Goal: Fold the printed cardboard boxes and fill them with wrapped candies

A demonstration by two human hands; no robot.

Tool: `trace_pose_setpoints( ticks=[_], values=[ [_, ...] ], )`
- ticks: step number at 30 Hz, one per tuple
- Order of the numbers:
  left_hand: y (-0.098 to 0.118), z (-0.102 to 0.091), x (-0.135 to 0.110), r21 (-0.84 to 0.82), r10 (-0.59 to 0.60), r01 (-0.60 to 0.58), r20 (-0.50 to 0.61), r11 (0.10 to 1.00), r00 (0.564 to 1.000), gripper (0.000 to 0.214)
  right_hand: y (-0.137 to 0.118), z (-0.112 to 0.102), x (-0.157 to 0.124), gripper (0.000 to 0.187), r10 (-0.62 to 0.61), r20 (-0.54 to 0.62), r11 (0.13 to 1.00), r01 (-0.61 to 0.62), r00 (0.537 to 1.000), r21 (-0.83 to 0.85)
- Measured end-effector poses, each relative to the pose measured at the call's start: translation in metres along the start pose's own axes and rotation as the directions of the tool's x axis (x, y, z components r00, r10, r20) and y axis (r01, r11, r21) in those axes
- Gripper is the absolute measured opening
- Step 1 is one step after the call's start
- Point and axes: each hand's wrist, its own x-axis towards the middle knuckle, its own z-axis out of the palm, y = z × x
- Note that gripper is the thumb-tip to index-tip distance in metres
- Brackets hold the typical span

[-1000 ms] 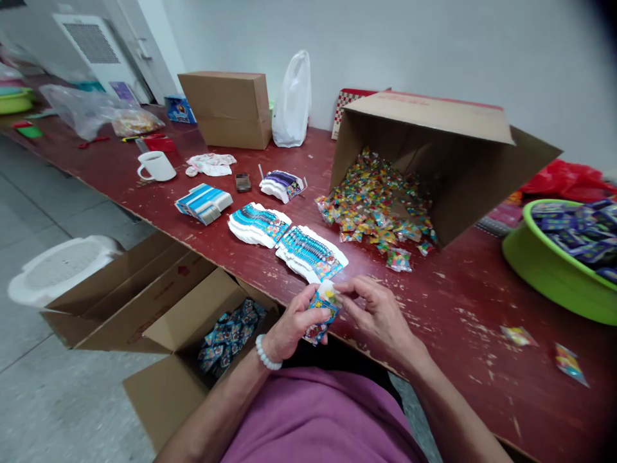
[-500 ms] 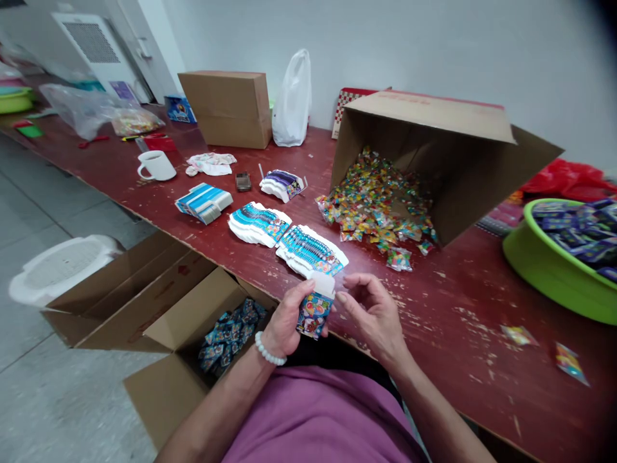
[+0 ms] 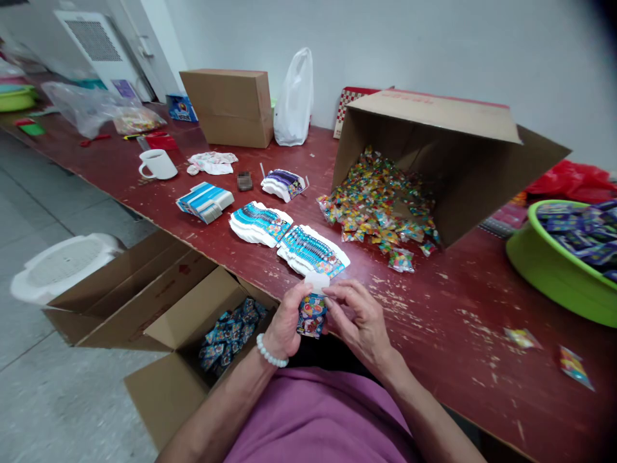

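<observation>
My left hand, with a pale bead bracelet at the wrist, grips a small printed cardboard box upright over the table's front edge. Its white top flap stands open. My right hand pinches the box's upper right edge between thumb and fingertips; whether anything else is in that pinch is hidden. Just beyond lie two fanned stacks of flat blue cartons, a nearer stack and a farther stack. Wrapped candies spill from a large carton lying on its side.
Below the table edge, an open cardboard box holds several blue packets. A green basin of purple packets stands at right. Two loose candy packs, one yellowish, lie nearby. A white mug and a white stool are leftward.
My right hand has moved left and closed onto the edge of the small box. My left hand still holds the box, which has shifted slightly left.
</observation>
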Motion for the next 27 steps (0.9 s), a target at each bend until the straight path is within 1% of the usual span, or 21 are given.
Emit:
trace_pose_setpoints(
  ticks=[3, 5, 7, 9, 10, 11, 13, 15, 17, 19, 21, 23, 25, 27],
  values=[
    [-0.005, -0.005, 0.001, 0.062, 0.005, -0.008, 0.051, 0.998, 0.999, 0.031, 0.004, -0.004, 0.002, 0.013, 0.001, 0.068, 1.000, 0.000, 0.998, -0.015],
    [-0.006, -0.006, 0.000, 0.087, 0.028, -0.036, 0.093, 0.996, 0.995, 0.035, 0.007, -0.007, 0.003, 0.012, 0.031, 0.117, 0.998, -0.036, 0.993, 0.043],
    [-0.005, -0.004, -0.002, 0.110, 0.055, -0.071, 0.140, 0.991, 0.989, 0.041, 0.010, -0.009, 0.004, 0.009, 0.073, 0.139, 0.989, -0.089, 0.988, 0.118],
    [-0.002, 0.000, -0.004, 0.133, 0.075, -0.097, 0.166, 0.986, 0.983, 0.047, 0.012, -0.008, 0.004, 0.007, 0.128, 0.110, 0.975, -0.145, 0.986, 0.166],
    [0.000, 0.001, -0.005, 0.144, 0.080, -0.104, 0.166, 0.984, 0.983, 0.050, 0.013, -0.007, 0.003, 0.003, 0.163, 0.076, 0.967, -0.175, 0.984, 0.187],
    [0.001, 0.003, -0.006, 0.154, 0.082, -0.107, 0.159, 0.982, 0.984, 0.051, 0.014, -0.006, 0.003, 0.004, 0.199, 0.046, 0.955, -0.204, 0.979, 0.213],
    [0.003, 0.005, -0.007, 0.168, 0.077, -0.102, 0.147, 0.980, 0.986, 0.050, 0.014, -0.005, 0.002, 0.017, 0.246, 0.034, 0.933, -0.246, 0.969, 0.264],
    [0.004, 0.004, -0.007, 0.195, 0.055, -0.086, 0.159, 0.977, 0.986, 0.050, 0.013, -0.006, 0.002, 0.019, 0.238, 0.091, 0.926, -0.254, 0.967, 0.278],
    [0.004, 0.002, -0.006, 0.227, 0.024, -0.068, 0.191, 0.971, 0.981, 0.050, 0.012, -0.008, 0.003, 0.011, 0.233, 0.156, 0.923, -0.268, 0.960, 0.276],
    [0.003, 0.001, -0.005, 0.243, 0.012, -0.066, 0.215, 0.968, 0.976, 0.049, 0.013, -0.008, 0.004, 0.010, 0.266, 0.175, 0.895, -0.310, 0.948, 0.321],
    [0.004, 0.001, -0.005, 0.220, 0.012, -0.060, 0.211, 0.974, 0.977, 0.049, 0.015, -0.006, 0.004, 0.020, 0.315, 0.145, 0.844, -0.347, 0.938, 0.410],
    [0.005, 0.002, -0.005, 0.186, 0.016, -0.051, 0.187, 0.981, 0.982, 0.050, 0.017, -0.001, 0.004, 0.036, 0.342, 0.092, 0.806, -0.343, 0.935, 0.483],
    [0.006, 0.003, -0.005, 0.166, 0.020, -0.048, 0.171, 0.985, 0.985, 0.049, 0.018, 0.004, 0.002, 0.044, 0.340, 0.037, 0.814, -0.314, 0.940, 0.488],
    [0.007, 0.003, -0.006, 0.157, 0.037, -0.064, 0.168, 0.986, 0.985, 0.048, 0.017, 0.006, 0.000, 0.040, 0.299, -0.006, 0.870, -0.270, 0.954, 0.413]
  ],
)
